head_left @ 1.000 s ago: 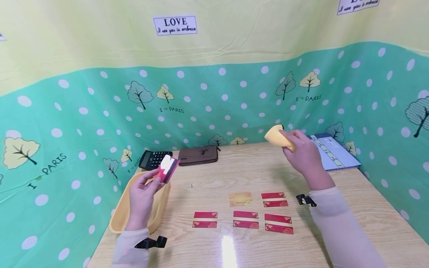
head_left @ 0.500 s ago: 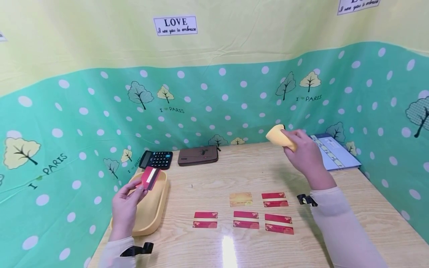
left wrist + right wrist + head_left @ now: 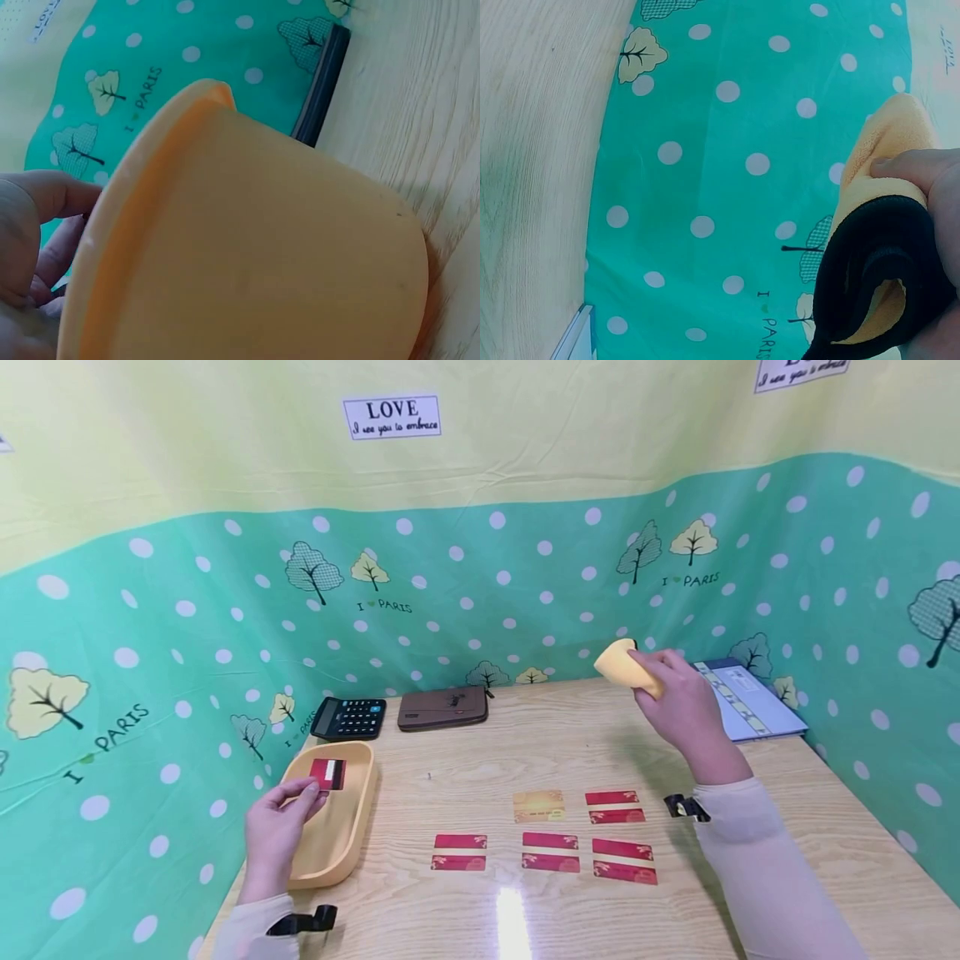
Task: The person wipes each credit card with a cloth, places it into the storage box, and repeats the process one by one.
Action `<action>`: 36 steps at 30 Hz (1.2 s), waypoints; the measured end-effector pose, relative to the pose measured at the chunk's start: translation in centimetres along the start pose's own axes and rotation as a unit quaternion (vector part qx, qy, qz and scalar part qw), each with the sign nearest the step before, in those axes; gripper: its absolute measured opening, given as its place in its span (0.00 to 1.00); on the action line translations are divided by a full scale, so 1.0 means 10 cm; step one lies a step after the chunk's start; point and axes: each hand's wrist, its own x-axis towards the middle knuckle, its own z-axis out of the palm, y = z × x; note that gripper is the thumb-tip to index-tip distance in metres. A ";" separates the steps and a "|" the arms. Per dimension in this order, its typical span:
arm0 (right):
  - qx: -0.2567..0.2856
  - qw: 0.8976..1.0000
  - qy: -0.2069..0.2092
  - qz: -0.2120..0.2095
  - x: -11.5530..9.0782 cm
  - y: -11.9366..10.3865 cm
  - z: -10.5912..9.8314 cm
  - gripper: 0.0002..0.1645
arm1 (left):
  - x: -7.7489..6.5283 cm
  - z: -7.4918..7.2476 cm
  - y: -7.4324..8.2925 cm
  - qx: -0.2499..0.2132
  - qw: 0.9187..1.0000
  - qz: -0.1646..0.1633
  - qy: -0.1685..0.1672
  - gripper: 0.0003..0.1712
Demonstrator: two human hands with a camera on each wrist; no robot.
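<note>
Card is over the tray by the table's left edge, our left hand pinching its lower corner; probably light, stiff, slick, so hold edges. Right hand clamps soft-looking cloth.

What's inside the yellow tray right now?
Head view: the yellow tray shows bare floor at centre and right, no item lying there. The left hand and the red card it pinches block the left part; can't tell what's beneath.

Tray: its wall stands right of left hand.
Table: bare wood gives passage between wallet and cards.
Folder: obstacle beyond right hand.
</note>
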 end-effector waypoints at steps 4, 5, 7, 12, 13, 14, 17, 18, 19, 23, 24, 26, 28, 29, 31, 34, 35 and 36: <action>0.002 1.000 0.002 0.000 -0.01 0.01 0.00 0.38 | 0.00 0.01 0.00 0.024 1.000 -0.012 -0.006 0.21; 0.003 1.000 0.002 0.000 -0.01 0.01 -0.01 0.38 | 0.00 0.01 0.01 0.032 0.999 -0.015 -0.009 0.22; 0.002 1.000 0.003 -0.002 0.00 0.02 0.00 0.38 | 0.01 0.00 0.00 0.055 0.998 -0.021 -0.015 0.22; -0.002 1.000 -0.001 0.002 0.00 0.03 0.00 0.36 | 0.02 -0.02 -0.03 0.094 0.994 -0.032 -0.040 0.23; -0.003 1.000 -0.003 0.003 0.00 0.03 0.00 0.36 | 0.02 -0.02 -0.04 0.097 0.994 -0.034 -0.044 0.23; -0.003 1.000 -0.004 0.005 0.00 0.03 0.00 0.35 | 0.02 -0.02 -0.05 0.098 0.993 -0.036 -0.047 0.22; -0.004 1.000 -0.004 0.006 -0.01 0.02 -0.01 0.35 | 0.03 -0.02 -0.06 0.110 0.992 -0.040 -0.053 0.21; -0.004 1.000 -0.004 0.006 -0.01 0.02 -0.01 0.35 | 0.03 -0.03 -0.07 0.116 0.991 -0.041 -0.053 0.22; -0.004 1.000 -0.003 0.005 -0.01 0.03 -0.01 0.35 | 0.03 -0.03 -0.06 0.121 0.990 -0.041 -0.052 0.22; -0.004 1.000 -0.001 0.003 0.00 0.03 -0.01 0.35 | 0.02 -0.03 -0.05 0.148 0.988 -0.023 -0.045 0.23; -0.003 1.000 0.000 0.002 0.00 0.03 -0.01 0.35 | 0.01 -0.03 -0.04 0.156 0.987 -0.018 -0.043 0.24; -0.001 1.000 0.001 0.000 0.00 0.03 -0.02 0.35 | 0.00 -0.02 -0.02 0.170 0.985 -0.006 -0.043 0.24; -0.001 1.000 0.003 -0.002 0.00 0.03 -0.02 0.35 | -0.01 -0.01 0.01 0.187 0.981 0.004 -0.045 0.24; 0.000 1.000 0.003 -0.002 0.00 0.03 -0.02 0.35 | -0.02 0.01 0.03 0.196 0.979 0.007 -0.047 0.24; -0.001 1.000 0.003 -0.001 0.00 0.04 -0.02 0.35 | -0.03 0.04 0.07 0.207 0.977 0.016 -0.055 0.24; -0.002 1.000 0.003 0.002 0.00 0.06 -0.03 0.35 | -0.05 0.11 0.12 0.211 0.974 0.033 -0.070 0.23; -0.001 1.000 0.004 0.004 0.00 0.06 -0.03 0.35 | -0.05 0.13 0.14 0.209 0.974 0.039 -0.074 0.23; -0.002 1.000 0.004 0.004 0.00 0.07 -0.04 0.35 | -0.06 0.16 0.15 0.205 0.974 0.046 -0.079 0.23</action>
